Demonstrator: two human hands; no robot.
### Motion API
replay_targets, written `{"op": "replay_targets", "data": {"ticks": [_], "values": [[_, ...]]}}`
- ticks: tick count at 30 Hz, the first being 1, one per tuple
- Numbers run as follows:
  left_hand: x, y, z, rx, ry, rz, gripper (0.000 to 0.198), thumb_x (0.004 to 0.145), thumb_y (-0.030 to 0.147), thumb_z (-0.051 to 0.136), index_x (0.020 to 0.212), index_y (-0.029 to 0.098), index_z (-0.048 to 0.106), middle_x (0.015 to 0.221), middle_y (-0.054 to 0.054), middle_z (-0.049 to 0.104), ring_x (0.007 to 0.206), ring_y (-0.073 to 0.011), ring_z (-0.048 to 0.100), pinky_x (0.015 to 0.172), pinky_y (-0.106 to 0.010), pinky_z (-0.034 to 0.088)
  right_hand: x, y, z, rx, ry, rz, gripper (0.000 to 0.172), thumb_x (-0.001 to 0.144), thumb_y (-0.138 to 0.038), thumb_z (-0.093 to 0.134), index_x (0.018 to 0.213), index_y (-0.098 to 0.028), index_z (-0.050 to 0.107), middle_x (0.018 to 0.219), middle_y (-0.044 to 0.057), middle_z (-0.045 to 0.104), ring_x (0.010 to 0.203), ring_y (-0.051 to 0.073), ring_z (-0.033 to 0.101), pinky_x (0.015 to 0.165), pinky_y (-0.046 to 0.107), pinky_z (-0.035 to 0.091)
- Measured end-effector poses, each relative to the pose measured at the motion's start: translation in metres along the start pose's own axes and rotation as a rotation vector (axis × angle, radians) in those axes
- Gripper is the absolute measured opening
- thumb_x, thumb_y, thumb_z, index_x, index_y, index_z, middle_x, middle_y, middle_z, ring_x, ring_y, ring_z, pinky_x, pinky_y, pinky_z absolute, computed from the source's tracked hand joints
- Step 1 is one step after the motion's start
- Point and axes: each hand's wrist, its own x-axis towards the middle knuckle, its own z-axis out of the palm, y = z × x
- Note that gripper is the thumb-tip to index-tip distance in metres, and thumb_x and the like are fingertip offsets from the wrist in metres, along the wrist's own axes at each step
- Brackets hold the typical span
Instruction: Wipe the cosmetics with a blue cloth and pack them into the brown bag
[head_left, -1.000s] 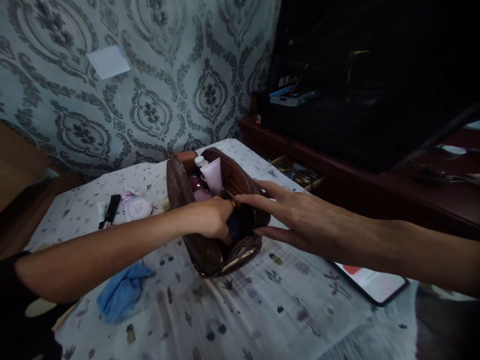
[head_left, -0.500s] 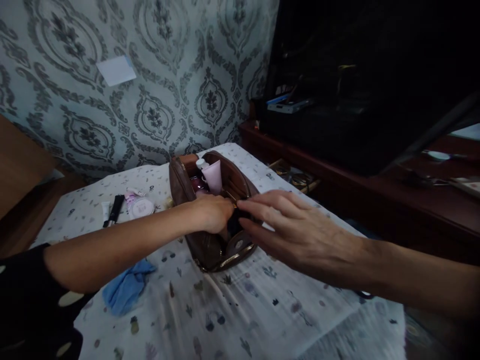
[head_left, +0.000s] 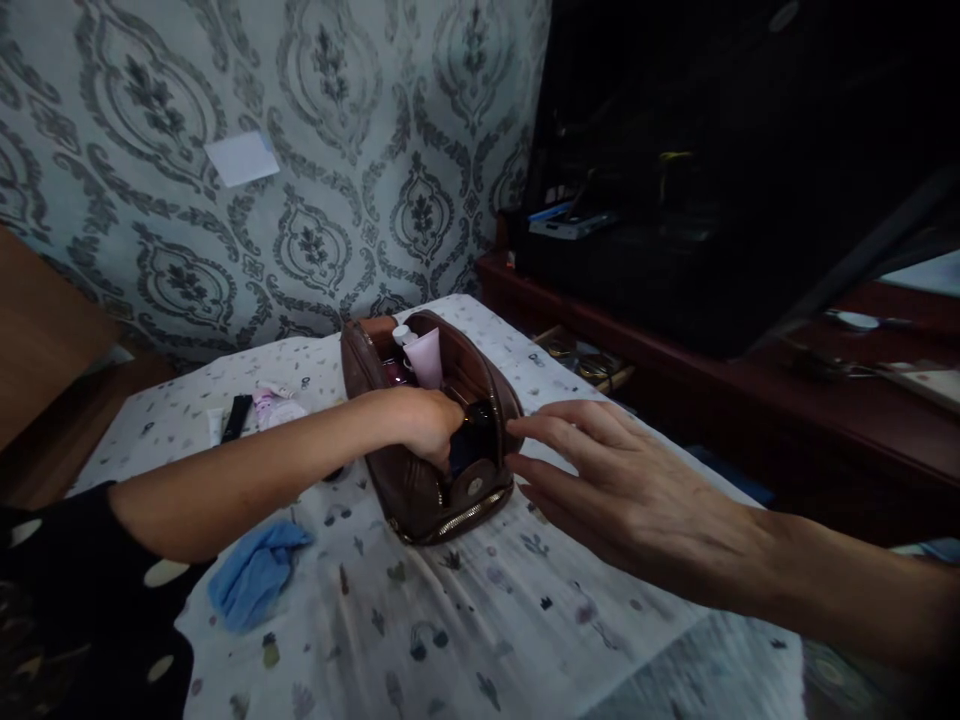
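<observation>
- Head view: the left hand (head_left: 421,425) is curled around a dark item (head_left: 472,428) inside the open brown pouch (head_left: 416,495), which sits between both hands on the printed tablecloth (head_left: 525,620).
- The right hand (head_left: 630,495) is open, fingers spread, with the tips touching the pouch's rim on its own side.
- Bracing that rim should steady the mouth. The item likely seats best if it goes in clear of the pink tube (head_left: 426,357) beyond the left knuckles.

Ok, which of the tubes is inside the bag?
The pale pink tube, standing upright at the far end of the open brown bag. The white tube and the pinkish one lie flat on the tablecloth, left of it.
</observation>
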Motion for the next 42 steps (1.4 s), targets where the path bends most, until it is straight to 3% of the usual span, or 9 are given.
{"op": "replay_targets", "data": {"ticks": [3,10,16,20,23,27,30,34,42], "values": [[-0.004,0.001,-0.003,0.099,-0.085,-0.04,0.041,0.077,0.041,0.072,0.108,0.014,0.073,0.108,-0.014,0.075,0.098,-0.0292,0.07,0.081,-0.032,0.054,-0.003,-0.005,-0.003,0.019,0.016,0.026,0.02,0.093,-0.011,0.05,0.1,-0.015,0.069,0.111,0.014,0.065,0.1,0.026,0.058,0.078,0.041,0.053],[-0.014,-0.018,-0.006,0.004,0.083,-0.03,0.038,0.087,0.047,0.058,0.101,0.014,0.071,0.101,-0.012,0.072,0.09,-0.0258,0.067,0.072,-0.031,0.049,-0.01,-0.032,0.002,0.178,0.057,0.041,0.02,0.092,-0.01,0.049,0.097,-0.014,0.067,0.103,0.013,0.066,0.095,0.023,0.059,0.077,0.039,0.054],[-0.044,-0.028,0.016,-0.324,0.616,-0.008,0.02,0.093,0.028,0.047,0.088,0.019,0.064,0.081,-0.001,0.068,0.074,-0.0159,0.061,0.069,-0.027,0.044,-0.011,-0.066,0.029,0.428,0.054,0.065,0.02,0.092,-0.009,0.047,0.096,-0.014,0.066,0.095,0.011,0.065,0.091,0.022,0.059,0.079,0.037,0.054],[-0.069,-0.03,0.053,-0.46,0.988,-0.091,0.019,0.094,0.026,0.043,0.097,0.021,0.062,0.1,-0.004,0.07,0.094,-0.0187,0.064,0.082,-0.03,0.048,-0.008,-0.08,0.045,0.505,0.114,0.05,0.021,0.089,-0.007,0.049,0.101,-0.012,0.065,0.097,0.011,0.067,0.091,0.021,0.06,0.082,0.037,0.055],[-0.084,-0.034,0.09,-0.516,1.101,-0.151,0.02,0.096,0.028,0.042,0.103,0.022,0.06,0.11,-0.007,0.068,0.107,-0.0213,0.062,0.091,-0.034,0.05,0.0,-0.074,0.043,0.44,0.181,0.047,0.021,0.088,-0.008,0.052,0.104,-0.012,0.065,0.1,0.013,0.069,0.094,0.022,0.061,0.081,0.039,0.055],[-0.101,-0.041,0.134,-0.53,1.119,-0.22,0.018,0.097,0.028,0.042,0.104,0.024,0.058,0.109,-0.007,0.068,0.107,-0.022,0.063,0.093,-0.037,0.051,0.019,-0.046,0.027,0.23,0.181,0.092,0.022,0.091,-0.01,0.05,0.103,-0.012,0.068,0.103,0.015,0.071,0.098,0.025,0.062,0.083,0.043,0.054],[-0.109,-0.043,0.148,-0.513,1.146,-0.241,0.017,0.097,0.025,0.044,0.109,0.025,0.057,0.111,-0.006,0.066,0.108,-0.0217,0.062,0.094,-0.037,0.051,0.034,-0.025,0.016,0.131,0.037,0.056,0.023,0.094,-0.017,0.049,0.101,-0.01,0.071,0.104,0.016,0.071,0.102,0.028,0.062,0.087,0.045,0.051],[-0.106,-0.038,0.131,-0.382,1.198,-0.06,0.032,0.094,0.015,0.044,0.124,0.023,0.052,0.126,-0.009,0.062,0.124,-0.0229,0.054,0.106,-0.041,0.045,0.056,-0.005,0.015,0.185,-0.269,-0.062,0.029,0.091,-0.038,0.061,0.099,-0.012,0.072,0.102,0.014,0.07,0.104,0.027,0.061,0.093,0.044,0.047],[-0.072,-0.023,0.094,-0.178,0.901,0.115,0.048,0.091,0.005,0.032,0.136,0.015,0.048,0.139,-0.013,0.059,0.139,-0.0226,0.044,0.117,-0.048,0.033,0.086,0.008,0.031,0.282,-0.616,-0.209,0.025,0.084,-0.038,0.07,0.096,-0.016,0.072,0.1,0.007,0.071,0.1,0.022,0.063,0.093,0.038,0.042]]}}
